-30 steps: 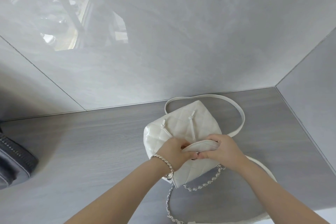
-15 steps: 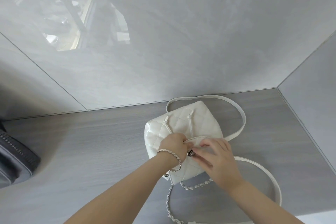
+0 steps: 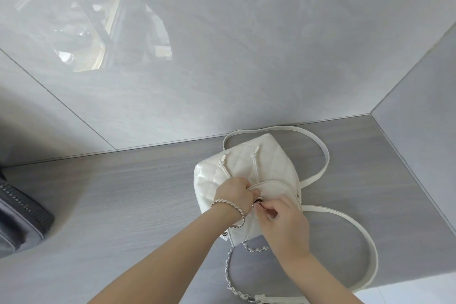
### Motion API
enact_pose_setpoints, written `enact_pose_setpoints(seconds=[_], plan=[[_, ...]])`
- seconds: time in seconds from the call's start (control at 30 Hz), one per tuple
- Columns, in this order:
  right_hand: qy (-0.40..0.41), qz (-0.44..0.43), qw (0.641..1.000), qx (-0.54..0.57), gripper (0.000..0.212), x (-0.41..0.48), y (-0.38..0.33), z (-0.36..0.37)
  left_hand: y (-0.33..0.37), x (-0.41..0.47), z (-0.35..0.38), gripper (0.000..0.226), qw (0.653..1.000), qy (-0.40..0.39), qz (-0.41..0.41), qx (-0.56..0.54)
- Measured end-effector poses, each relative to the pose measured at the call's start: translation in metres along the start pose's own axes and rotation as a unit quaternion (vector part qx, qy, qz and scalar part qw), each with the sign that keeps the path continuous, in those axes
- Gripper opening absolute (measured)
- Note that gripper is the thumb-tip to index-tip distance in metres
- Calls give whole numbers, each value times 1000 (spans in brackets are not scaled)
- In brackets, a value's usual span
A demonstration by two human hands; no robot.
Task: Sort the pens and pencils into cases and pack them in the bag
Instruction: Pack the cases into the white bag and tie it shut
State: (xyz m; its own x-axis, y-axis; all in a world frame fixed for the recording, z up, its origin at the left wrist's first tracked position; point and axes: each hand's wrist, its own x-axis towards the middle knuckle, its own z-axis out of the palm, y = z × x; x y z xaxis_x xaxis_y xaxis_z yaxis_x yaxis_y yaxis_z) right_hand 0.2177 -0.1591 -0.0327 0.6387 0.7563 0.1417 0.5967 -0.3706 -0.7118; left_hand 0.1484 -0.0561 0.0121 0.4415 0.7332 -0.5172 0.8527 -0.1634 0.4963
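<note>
Found a white bag (image 3: pixel 246 173) of glossy quilted leather, boxy with rounded corners, lying on a grey wood-grain counter (image 3: pixel 123 205) directly beneath the fingers. Noted a rounded matte-white flap (image 3: pixel 276 190) folded over the bag's near side, with a small round metal clasp (image 3: pixel 258 201) at its lip. Recorded the left hand (image 3: pixel 234 196) with fingers curled round the flap's left edge, gripping it, and a braided silver bracelet (image 3: pixel 228 207) on that wrist. Recorded the right hand (image 3: pixel 283 224) with thumb and forefinger pinching the clasp, other fingers tucked in. Saw two thin white drawstrings (image 3: pixel 254 163) crossing the quilting just beyond the fingers. Traced a flat white strap (image 3: pixel 323 153) looping beyond and to the right of the fingers, then curving round nearer than them. Traced a silver chain (image 3: pixel 229 266) trailing nearer than the fingers, cut off at the lower frame edge.

Could not make out the bag's contents, hidden by flap and hands. Could not see the left fingertips, tucked under the flap. Noted a dark grey fabric case (image 3: pixel 22 219) with a coarse zip well left of the fingers, cut off by the frame.

Found a glossy grey tiled wall (image 3: pixel 222 57) rising close beyond the bag and meeting a side wall in a corner to the right of the fingers. Found bare counter stretching from the fingers leftward to the case
</note>
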Motion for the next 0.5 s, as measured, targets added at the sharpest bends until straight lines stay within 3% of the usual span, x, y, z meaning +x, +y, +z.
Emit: enact_pose_setpoints(seconds=[0.07,0.2,0.3,0.4,0.43,0.5], plan=[[-55,81,995,-6,34,-2,-8,2,-3,-1,3,37,1000,5,-1,-11],[-118,117,986,8,35,-2,-17,-1,-11,-5,9,35,996,29,46,-70],[-144,107,982,56,29,3,-12,-23,-28,-19,14,4,972,77,140,-170],[-31,131,982,130,11,17,6,-48,-55,-32,21,59,935,268,120,-198],[-38,154,978,134,31,23,13,-52,-61,-33,21,83,930,287,60,-222],[-126,228,952,160,68,38,25,-54,-67,-32,17,111,924,200,-84,-316]])
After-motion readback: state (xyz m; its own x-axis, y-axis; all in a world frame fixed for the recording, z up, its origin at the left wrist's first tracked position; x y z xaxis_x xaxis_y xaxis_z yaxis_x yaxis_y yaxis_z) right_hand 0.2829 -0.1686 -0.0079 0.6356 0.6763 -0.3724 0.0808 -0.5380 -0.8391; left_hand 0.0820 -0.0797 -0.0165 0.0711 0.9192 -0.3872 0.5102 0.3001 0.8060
